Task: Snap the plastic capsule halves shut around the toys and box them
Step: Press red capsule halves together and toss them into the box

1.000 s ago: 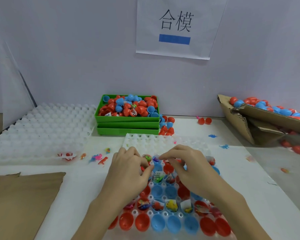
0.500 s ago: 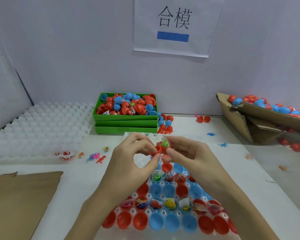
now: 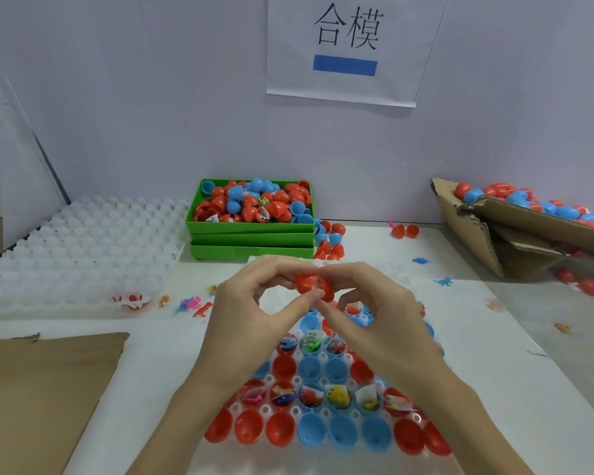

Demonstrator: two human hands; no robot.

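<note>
A red capsule (image 3: 311, 283) is held up above the table between both hands, its two halves pressed together. My left hand (image 3: 254, 313) pinches its left half with thumb and fingertips. My right hand (image 3: 374, 317) pinches the right half the same way. Below the hands lies a clear dimpled tray (image 3: 266, 411) holding several red and blue capsule halves, some with small toys and paper slips inside. A cardboard box (image 3: 477, 231) at the right is filled with several closed red and blue capsules.
A stack of green bins (image 3: 251, 240) with loose capsule halves stands at the back centre. Empty clear trays (image 3: 76, 255) lie at the left. Brown cardboard (image 3: 42, 389) covers the near left. Small loose toys (image 3: 194, 305) and capsule halves (image 3: 403, 231) are scattered on the white table.
Both hands rose from the tray with red capsule halves. The toy that stuck out half a second ago is now enclosed as the halves come together.
</note>
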